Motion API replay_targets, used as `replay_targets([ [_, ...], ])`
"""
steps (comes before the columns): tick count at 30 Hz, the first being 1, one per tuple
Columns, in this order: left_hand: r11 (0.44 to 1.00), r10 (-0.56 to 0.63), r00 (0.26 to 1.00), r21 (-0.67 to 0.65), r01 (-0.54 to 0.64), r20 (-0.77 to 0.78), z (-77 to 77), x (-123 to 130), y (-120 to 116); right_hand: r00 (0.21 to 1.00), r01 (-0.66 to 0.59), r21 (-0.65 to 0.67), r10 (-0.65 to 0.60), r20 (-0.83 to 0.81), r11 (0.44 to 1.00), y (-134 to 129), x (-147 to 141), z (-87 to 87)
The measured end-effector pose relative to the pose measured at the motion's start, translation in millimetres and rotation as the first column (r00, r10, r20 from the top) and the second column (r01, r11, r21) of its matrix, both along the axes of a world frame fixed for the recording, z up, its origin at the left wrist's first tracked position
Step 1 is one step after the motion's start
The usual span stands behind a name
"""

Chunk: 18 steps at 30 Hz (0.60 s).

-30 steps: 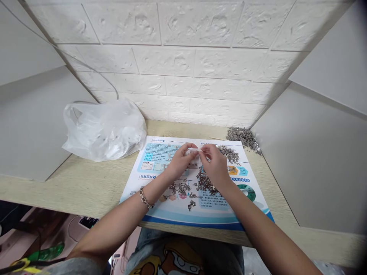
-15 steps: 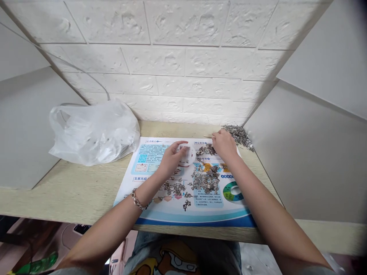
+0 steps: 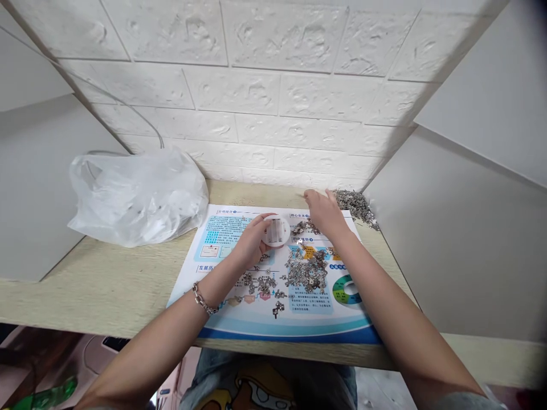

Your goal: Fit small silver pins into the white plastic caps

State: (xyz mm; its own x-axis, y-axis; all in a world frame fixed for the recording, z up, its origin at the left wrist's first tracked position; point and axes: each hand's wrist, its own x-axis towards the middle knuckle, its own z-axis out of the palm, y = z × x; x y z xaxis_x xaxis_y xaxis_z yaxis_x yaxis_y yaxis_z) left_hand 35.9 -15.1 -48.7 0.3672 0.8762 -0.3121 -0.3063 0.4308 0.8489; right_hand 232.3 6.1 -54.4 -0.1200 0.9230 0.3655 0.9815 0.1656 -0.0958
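Note:
My left hand (image 3: 253,236) is closed on the edge of a round white plastic case (image 3: 277,230), whose upturned face shows rectangular slots like a battery compartment. To the right and farther back, my right hand (image 3: 325,210) is closed with its fingertips around a thin pale stick (image 3: 300,195), smeared by motion. Under and beside the right hand lies a small heap of metal clips (image 3: 304,226). A larger pile of metal clips (image 3: 310,270) spreads nearer to me on the printed sheet (image 3: 273,324), and looser metal clips (image 3: 260,282) are scattered to its left.
Against the wall at the back right is another heap of small metal parts (image 3: 356,206). A white plastic bag (image 3: 141,196) stands on the left of the wooden table (image 3: 98,290). Grey panels (image 3: 465,228) close off both sides, and a white brick-patterned wall (image 3: 273,91) rises behind.
My right hand has shifted left and slightly back with the stick. My left hand has turned the round case, so its slotted face shows more clearly. The view has tilted slightly.

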Motion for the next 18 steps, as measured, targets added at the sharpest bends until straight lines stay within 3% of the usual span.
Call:
replay_targets([
  [2, 0.999, -0.015, 0.999, -0.030, 0.017, 0.039, -0.4, -0.5, 0.4, 0.982, -0.057, 0.067, 0.068, -0.175, 0.996, -13.9, -8.9, 6.5],
  [4, 0.997, -0.030, 0.995, -0.070, 0.037, 0.091, -0.5, -1.8, 0.8, 0.881, -0.108, 0.143, 0.162, -0.444, 0.984, -28.6, -20.0, 11.8],
  [6, 0.991, -0.059, 0.985, -0.113, 0.078, 0.165, -0.8, -3.4, 1.2, 0.617, -0.157, 0.176, 0.236, -0.750, 0.972, -40.9, -31.5, 14.5],
  [8, 0.980, -0.096, 0.967, -0.145, 0.133, 0.235, -1.3, -4.6, 1.3, 0.310, -0.227, 0.160, 0.227, -0.923, 0.961, -48.6, -41.5, 14.6],
  [9, 0.976, -0.114, 0.960, -0.155, 0.156, 0.254, -1.5, -4.7, 1.2, 0.197, -0.239, 0.145, 0.194, -0.961, 0.960, -50.9, -45.4, 14.0],
  [11, 0.970, -0.139, 0.958, -0.160, 0.182, 0.250, -1.4, -4.2, 0.5, 0.087, -0.189, 0.101, 0.119, -0.989, 0.977, -53.1, -50.9, 12.7],
  [13, 0.972, -0.144, 0.968, -0.153, 0.178, 0.207, -0.5, -2.8, -0.9, 0.107, -0.070, 0.061, 0.068, -0.992, 0.996, -53.9, -53.7, 12.0],
  [15, 0.974, -0.147, 0.977, -0.147, 0.170, 0.157, 0.9, -1.1, -2.8, 0.209, 0.028, 0.050, 0.043, -0.977, 0.998, -54.6, -55.3, 11.7],
  [18, 0.969, -0.183, 0.978, -0.151, 0.196, 0.098, 2.5, 0.8, -6.6, 0.375, 0.054, 0.055, 0.031, -0.927, 0.997, -55.4, -57.9, 10.4],
])
